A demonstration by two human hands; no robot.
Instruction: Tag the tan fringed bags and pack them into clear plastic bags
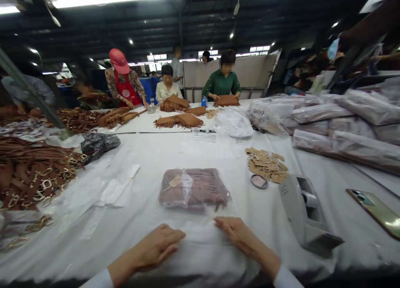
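A clear plastic bag point(204, 198) with printed lines lies flat on the white-covered table. Inside it are a folded brown item, a tan tag point(175, 181) and a white slip point(187, 184). My left hand point(159, 244) is at the near left of the bag, fingers bent around the loose, see-through end of the plastic. Across from it, my right hand point(236, 234) pinches the plastic near the bag's lower right. The thin film between my hands is hard to make out against the white cover.
At right stand a grey tape dispenser point(308, 215), a phone point(376, 211), a small round dish point(258, 181) and tan tags point(267, 165). Brown straps with metal clasps point(37, 171) heap at left. Wrapped packages point(350, 121) pile far right. Co-workers point(221, 81) handle brown fringed pieces opposite.
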